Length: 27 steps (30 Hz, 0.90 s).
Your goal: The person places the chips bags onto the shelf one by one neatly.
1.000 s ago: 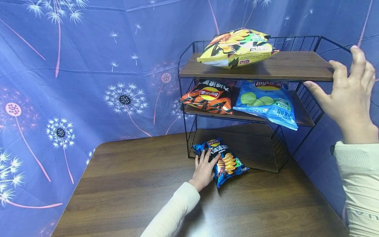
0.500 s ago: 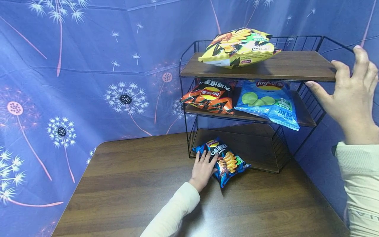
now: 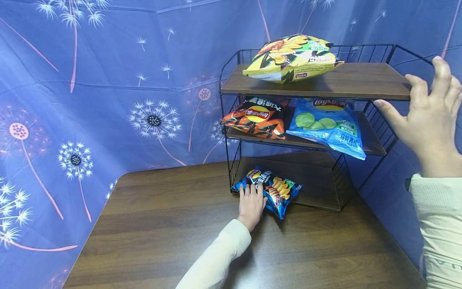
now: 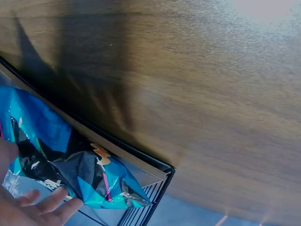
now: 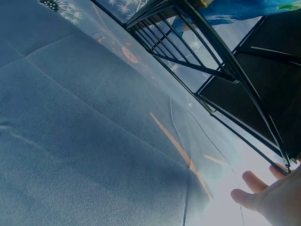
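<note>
In the head view my left hand (image 3: 251, 204) lies on a blue and black potato chip bag (image 3: 278, 192), with its fingers extended over the bag's left part. The bag lies at the front of the bottom shelf (image 3: 314, 190), its lower corner over the front edge. In the left wrist view the chip bag (image 4: 84, 160) has the fingers (image 4: 54, 207) right at its edge. My right hand (image 3: 429, 116) holds the top right corner of a black wire rack (image 3: 393, 96), thumb at the front edge and fingers by the end. Its fingertips reach past a rack post in the right wrist view.
A yellow chip bag (image 3: 292, 60) lies on the top shelf. The middle shelf holds an orange chip bag (image 3: 256, 118) and a light blue chip bag (image 3: 326, 122), which hangs over the front. The rack stands on a wooden table (image 3: 155, 224) before a blue dandelion-print cloth (image 3: 108, 80).
My left hand has moved slightly to the right and farther onto the rack; the blue and black chip bag has shifted back and turned with it. The right hand keeps its place.
</note>
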### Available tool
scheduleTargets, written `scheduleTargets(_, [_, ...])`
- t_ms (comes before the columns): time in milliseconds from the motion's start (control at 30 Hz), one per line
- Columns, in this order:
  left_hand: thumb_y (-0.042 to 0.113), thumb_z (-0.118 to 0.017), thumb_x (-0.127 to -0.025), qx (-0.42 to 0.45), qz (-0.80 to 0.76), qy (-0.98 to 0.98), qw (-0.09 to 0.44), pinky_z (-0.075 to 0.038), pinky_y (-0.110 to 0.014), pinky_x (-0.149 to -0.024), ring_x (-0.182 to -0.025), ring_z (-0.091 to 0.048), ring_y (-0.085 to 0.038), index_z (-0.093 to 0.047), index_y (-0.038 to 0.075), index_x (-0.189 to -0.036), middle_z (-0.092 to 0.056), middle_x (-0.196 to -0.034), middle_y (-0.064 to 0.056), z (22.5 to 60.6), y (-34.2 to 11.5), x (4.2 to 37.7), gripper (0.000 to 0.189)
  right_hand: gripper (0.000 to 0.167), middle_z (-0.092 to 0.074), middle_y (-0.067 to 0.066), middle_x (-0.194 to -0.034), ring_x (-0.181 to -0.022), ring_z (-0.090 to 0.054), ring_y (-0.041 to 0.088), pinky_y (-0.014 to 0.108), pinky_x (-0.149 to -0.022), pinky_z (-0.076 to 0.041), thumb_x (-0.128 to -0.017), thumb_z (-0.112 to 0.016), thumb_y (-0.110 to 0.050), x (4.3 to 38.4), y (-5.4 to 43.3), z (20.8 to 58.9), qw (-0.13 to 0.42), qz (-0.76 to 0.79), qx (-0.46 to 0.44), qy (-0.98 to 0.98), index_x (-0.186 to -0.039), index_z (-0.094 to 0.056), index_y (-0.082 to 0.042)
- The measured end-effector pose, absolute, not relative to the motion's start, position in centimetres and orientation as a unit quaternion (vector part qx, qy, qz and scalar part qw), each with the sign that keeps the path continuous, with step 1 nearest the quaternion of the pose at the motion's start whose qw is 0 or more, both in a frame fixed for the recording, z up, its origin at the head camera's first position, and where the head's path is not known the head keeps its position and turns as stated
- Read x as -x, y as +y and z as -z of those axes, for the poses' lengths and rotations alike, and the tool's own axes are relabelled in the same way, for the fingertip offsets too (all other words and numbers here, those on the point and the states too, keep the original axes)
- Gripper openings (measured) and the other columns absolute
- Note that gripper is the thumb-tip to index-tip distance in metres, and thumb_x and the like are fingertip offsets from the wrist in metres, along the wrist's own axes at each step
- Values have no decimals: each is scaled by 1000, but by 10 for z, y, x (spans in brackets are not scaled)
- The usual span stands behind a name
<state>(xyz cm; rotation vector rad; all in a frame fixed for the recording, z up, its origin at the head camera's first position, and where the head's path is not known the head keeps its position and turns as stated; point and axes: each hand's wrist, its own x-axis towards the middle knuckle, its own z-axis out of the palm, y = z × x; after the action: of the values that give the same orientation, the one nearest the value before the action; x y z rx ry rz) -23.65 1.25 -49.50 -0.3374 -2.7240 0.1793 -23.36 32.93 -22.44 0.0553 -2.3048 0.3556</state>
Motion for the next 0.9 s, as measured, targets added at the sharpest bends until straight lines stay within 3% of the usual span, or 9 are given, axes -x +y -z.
scheduleTargets(133, [41, -55, -86, 126, -41, -969, 209, -41, -47, -96, -110, -56, -28, -46, 18, -109, -59, -111, -5, 495, 14, 235, 34, 103, -1, 4, -153, -138, -2, 33, 54, -109, 0, -76, -29, -79, 234, 329, 226, 400, -140, -29, -905, -136, -33, 4])
scheduleTargets(500, [32, -60, -81, 210, -2, -934, 289, -44, -46, -91, -112, -54, -26, -53, 17, -93, -56, -115, -5, 503, 5, 232, 21, 103, -2, 4, -153, -137, -4, 33, 55, -109, -3, -75, -29, -80, 234, 330, 226, 414, -137, -37, -899, -134, -35, 5])
scheduleTargets(733, [36, -60, -80, 279, -12, -929, 243, -39, -50, -97, -125, -44, -30, -64, 22, -82, -45, -136, -7, 502, 0, 229, 14, 104, -1, 4, -153, -137, -4, 33, 54, -109, -3, -75, -27, -81, 234, 330, 226, 410, -130, -35, -902, -136, -33, 4])
scheduleTargets(900, [38, -60, -79, 288, -24, -935, 205, -37, -53, -97, -126, -43, -30, -64, 30, -100, -34, -145, -7, 504, 1, 226, 22, 104, 3, 3, -153, -138, -1, 31, 55, -110, -1, -76, -25, -80, 233, 330, 225, 391, -127, -14, -912, -138, -29, 3])
